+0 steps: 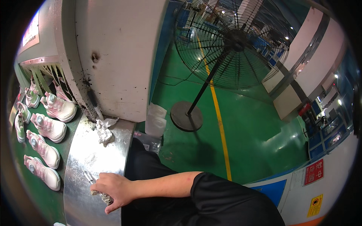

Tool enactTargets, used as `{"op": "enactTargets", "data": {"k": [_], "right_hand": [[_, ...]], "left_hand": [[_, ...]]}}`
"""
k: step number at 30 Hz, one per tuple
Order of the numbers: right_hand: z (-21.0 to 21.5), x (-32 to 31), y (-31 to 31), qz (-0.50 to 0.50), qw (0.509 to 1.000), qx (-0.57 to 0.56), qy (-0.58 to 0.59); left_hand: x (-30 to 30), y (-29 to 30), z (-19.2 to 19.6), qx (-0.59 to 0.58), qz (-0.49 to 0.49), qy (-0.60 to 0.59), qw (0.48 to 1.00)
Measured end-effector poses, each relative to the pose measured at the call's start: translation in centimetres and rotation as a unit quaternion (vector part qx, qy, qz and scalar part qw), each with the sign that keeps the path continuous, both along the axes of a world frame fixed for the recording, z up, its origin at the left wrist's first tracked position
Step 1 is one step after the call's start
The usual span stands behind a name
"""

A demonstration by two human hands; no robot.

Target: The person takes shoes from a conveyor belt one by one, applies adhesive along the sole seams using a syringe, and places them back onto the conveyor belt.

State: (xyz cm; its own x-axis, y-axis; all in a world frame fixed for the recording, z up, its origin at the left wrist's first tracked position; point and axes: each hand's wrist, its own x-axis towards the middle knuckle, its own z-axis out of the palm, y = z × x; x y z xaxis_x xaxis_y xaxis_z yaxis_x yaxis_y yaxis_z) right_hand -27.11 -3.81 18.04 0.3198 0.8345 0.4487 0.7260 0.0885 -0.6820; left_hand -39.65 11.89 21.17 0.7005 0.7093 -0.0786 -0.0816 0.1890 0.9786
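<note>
My right hand (115, 189) reaches in from the right, palm down over a shiny metal ledge (77, 203). Its fingers are curled around a crumpled greyish-white cloth (102, 196). A thin pale stick-like piece (89, 177) shows just past the fingers; whether the hand grips it too cannot be made out. My left hand is out of view. Left of the ledge, several white and pink sneakers (44, 175) with round dials rest on a green conveyor belt (41, 203). Farther along the ledge lies a crumpled white wipe (104, 132).
A stained pale machine housing (120, 56) rises behind the ledge, with a strip-curtained opening (47, 71) over the belt. White plastic jugs (155, 122) stand beside it on the green floor. A large black pedestal fan (232, 41) is beyond. At the lower right is a white panel (298, 196).
</note>
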Motion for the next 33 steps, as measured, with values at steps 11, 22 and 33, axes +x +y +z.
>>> {"op": "enactTargets", "data": {"k": [11, 22, 33], "right_hand": [[2.4, 0.7, -2.6, 0.014, 0.976, -0.050, 0.213], [4.8, -1.6, -4.5, 0.068, 0.981, -0.043, 0.178], [10.8, -6.7, -1.4, 0.396, 0.778, 0.051, 0.485]], "left_hand": [[-0.9, -0.9, 0.6, -0.008, -0.013, -0.016, 1.000], [-1.8, -1.9, 0.9, -0.025, -0.026, -0.037, 0.999], [-17.5, 1.5, 5.2, -0.149, 0.008, -0.215, 0.965]]}}
